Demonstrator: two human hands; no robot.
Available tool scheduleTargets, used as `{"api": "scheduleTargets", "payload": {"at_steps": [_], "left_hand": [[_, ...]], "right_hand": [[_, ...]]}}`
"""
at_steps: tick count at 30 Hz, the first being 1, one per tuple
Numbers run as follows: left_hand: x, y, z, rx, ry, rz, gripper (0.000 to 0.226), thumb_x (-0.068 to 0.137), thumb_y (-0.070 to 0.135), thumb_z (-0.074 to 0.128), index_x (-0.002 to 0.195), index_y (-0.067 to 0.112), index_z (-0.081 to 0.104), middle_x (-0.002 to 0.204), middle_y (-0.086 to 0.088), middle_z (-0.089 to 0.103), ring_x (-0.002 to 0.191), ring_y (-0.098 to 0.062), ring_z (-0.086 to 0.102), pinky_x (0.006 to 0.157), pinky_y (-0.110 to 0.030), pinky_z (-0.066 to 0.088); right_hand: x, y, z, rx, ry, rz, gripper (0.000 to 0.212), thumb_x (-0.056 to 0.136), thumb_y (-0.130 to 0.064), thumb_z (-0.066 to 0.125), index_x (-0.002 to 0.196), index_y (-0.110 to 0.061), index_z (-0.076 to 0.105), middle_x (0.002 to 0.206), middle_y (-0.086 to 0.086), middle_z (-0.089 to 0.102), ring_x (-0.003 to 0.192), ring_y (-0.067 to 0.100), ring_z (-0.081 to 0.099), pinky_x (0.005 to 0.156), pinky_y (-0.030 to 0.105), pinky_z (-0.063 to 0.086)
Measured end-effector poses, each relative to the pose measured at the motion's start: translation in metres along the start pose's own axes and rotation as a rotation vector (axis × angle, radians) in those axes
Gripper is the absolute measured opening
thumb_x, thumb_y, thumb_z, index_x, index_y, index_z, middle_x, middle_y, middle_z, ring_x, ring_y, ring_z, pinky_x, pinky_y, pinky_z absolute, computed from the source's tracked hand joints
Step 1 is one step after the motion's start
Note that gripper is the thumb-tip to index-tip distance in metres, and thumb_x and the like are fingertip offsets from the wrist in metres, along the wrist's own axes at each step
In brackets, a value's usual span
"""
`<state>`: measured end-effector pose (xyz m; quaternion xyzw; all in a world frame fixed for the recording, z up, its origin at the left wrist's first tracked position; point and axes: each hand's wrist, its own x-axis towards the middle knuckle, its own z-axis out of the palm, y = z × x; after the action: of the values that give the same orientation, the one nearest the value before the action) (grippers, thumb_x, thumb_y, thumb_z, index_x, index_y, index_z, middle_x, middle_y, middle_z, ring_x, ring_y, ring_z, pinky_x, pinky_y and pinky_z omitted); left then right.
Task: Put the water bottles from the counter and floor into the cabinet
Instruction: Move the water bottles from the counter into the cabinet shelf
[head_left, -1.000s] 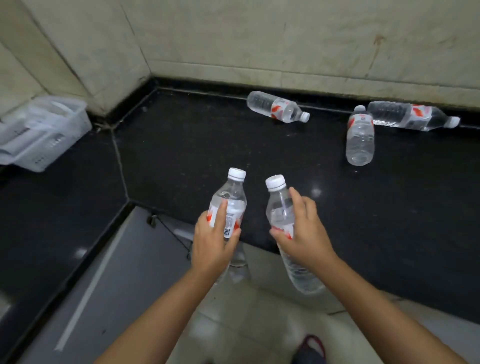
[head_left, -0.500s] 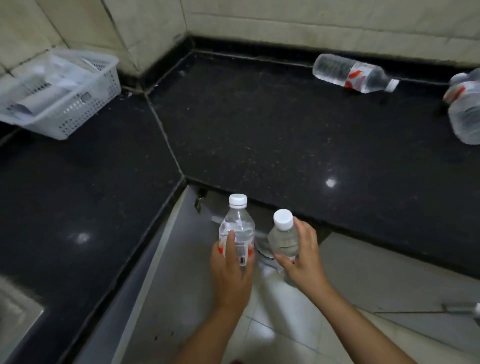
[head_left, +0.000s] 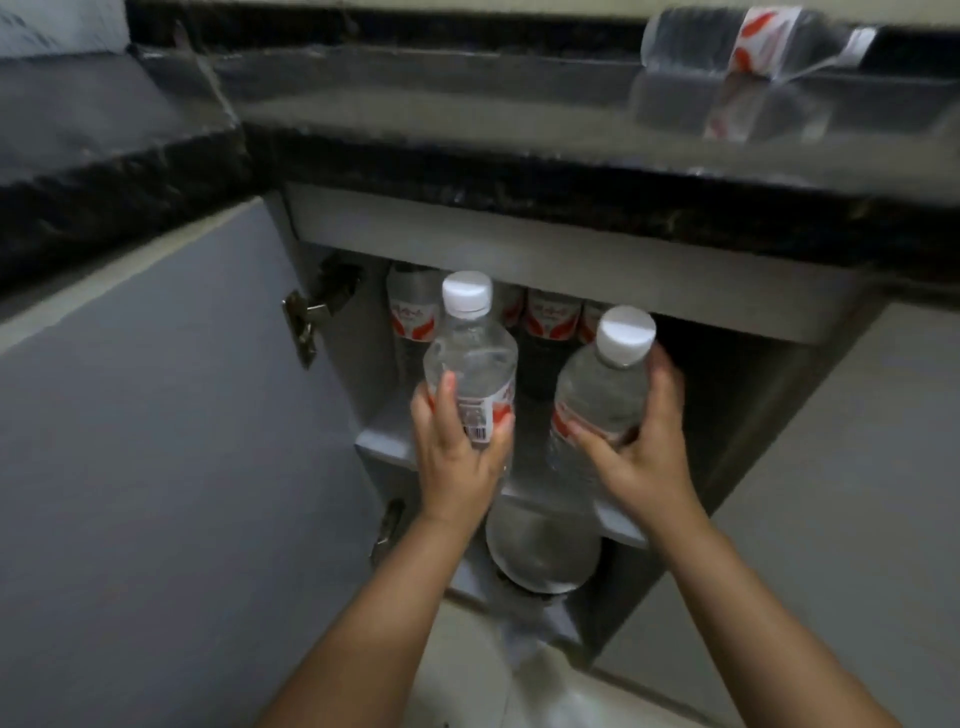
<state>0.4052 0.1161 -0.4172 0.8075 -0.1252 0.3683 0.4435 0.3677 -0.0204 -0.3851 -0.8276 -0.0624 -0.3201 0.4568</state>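
My left hand (head_left: 457, 457) grips a clear water bottle (head_left: 470, 358) with a white cap and red-and-white label, held upright. My right hand (head_left: 644, 452) grips a second bottle (head_left: 602, 384) of the same kind, tilted slightly right. Both bottles are at the mouth of the open cabinet (head_left: 566, 260) under the black counter (head_left: 467, 171). Several bottles (head_left: 550, 314) with red labels stand at the back of the cabinet's upper shelf. Another bottle (head_left: 748, 41) lies on its side on the counter at the top right, blurred.
The grey cabinet door (head_left: 156, 441) is swung open to the left, with hinges (head_left: 304, 322) on its inner edge. A round metal vessel (head_left: 540, 551) sits on the lower level of the cabinet below my hands. Pale floor tiles (head_left: 467, 675) lie below.
The view has dropped from above the counter to the cabinet opening. Both hands have carried their bottles down and forward to the shelf mouth.
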Motion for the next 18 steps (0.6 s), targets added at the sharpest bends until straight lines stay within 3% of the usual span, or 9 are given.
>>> {"api": "scheduleTargets", "payload": {"at_steps": [3,4,6,8,10,12,15,18], "left_hand": [[-0.001,-0.01,0.017,-0.071,-0.022,0.085,0.05,0.088,0.053,0.033,0.122,0.027,0.007,0.103,-0.051,0.042,0.095,-0.061,0.05,0.077,-0.062,0.043],[-0.001,-0.012,0.021,-0.091,-0.06,0.081,0.05,0.088,0.049,0.038,0.121,0.03,0.006,0.104,-0.05,0.042,0.096,-0.059,0.05,0.078,-0.059,0.044],[0.001,-0.016,0.028,-0.143,-0.115,0.02,0.056,0.078,0.037,0.048,0.122,0.031,0.014,0.109,-0.048,0.042,0.103,-0.054,0.049,0.085,-0.053,0.041],[0.006,-0.022,0.036,-0.224,-0.14,-0.082,0.059,0.075,0.032,0.056,0.12,0.026,0.019,0.119,-0.045,0.038,0.115,-0.042,0.04,0.096,-0.045,0.028],[0.01,-0.027,0.039,-0.27,-0.196,-0.123,0.061,0.075,0.032,0.058,0.121,0.026,0.017,0.127,-0.04,0.034,0.118,-0.028,0.027,0.101,-0.04,0.012],[0.011,-0.033,0.039,-0.265,-0.267,-0.065,0.064,0.075,0.04,0.049,0.128,0.028,0.015,0.13,-0.038,0.032,0.117,-0.024,0.024,0.101,-0.039,0.009],[0.011,-0.037,0.033,-0.275,-0.357,-0.1,0.07,0.076,0.04,0.049,0.129,0.029,0.004,0.14,-0.031,0.023,0.122,-0.021,0.024,0.102,-0.032,0.018],[0.011,-0.035,0.029,-0.243,-0.402,-0.087,0.067,0.08,0.028,0.054,0.128,0.019,0.008,0.141,-0.031,0.02,0.124,-0.023,0.024,0.102,-0.031,0.021]], "right_hand": [[0.006,0.013,0.005,0.066,-0.036,0.017,0.083,0.069,0.002,0.073,0.123,-0.031,0.02,0.129,0.004,0.03,0.126,0.016,0.032,0.105,0.018,0.027],[0.009,0.016,0.005,0.108,-0.053,0.048,0.081,0.07,0.002,0.072,0.121,-0.034,0.02,0.132,0.004,0.032,0.127,0.016,0.034,0.106,0.022,0.03],[0.014,0.019,0.005,0.186,-0.112,0.089,0.076,0.072,-0.001,0.072,0.117,-0.04,0.024,0.135,0.004,0.036,0.123,0.011,0.04,0.1,0.018,0.036],[0.019,0.02,0.007,0.248,-0.155,0.143,0.072,0.067,-0.012,0.071,0.114,-0.046,0.028,0.126,-0.008,0.043,0.113,-0.003,0.046,0.093,0.011,0.039],[0.026,0.025,0.011,0.336,-0.09,0.259,0.069,0.057,-0.013,0.061,0.108,-0.05,0.032,0.12,-0.008,0.047,0.112,0.005,0.049,0.094,0.023,0.042],[0.033,0.031,0.014,0.45,0.012,0.334,0.069,0.052,-0.006,0.051,0.108,-0.043,0.035,0.118,0.0,0.048,0.11,0.019,0.05,0.09,0.033,0.044],[0.041,0.031,0.017,0.536,-0.005,0.367,0.073,0.044,0.0,0.041,0.112,-0.026,0.037,0.103,-0.002,0.054,0.093,0.015,0.055,0.071,0.022,0.049],[0.044,0.024,0.019,0.553,-0.018,0.433,0.079,0.042,0.006,0.04,0.116,-0.022,0.042,0.109,0.008,0.056,0.102,0.026,0.054,0.069,0.026,0.048]]}}
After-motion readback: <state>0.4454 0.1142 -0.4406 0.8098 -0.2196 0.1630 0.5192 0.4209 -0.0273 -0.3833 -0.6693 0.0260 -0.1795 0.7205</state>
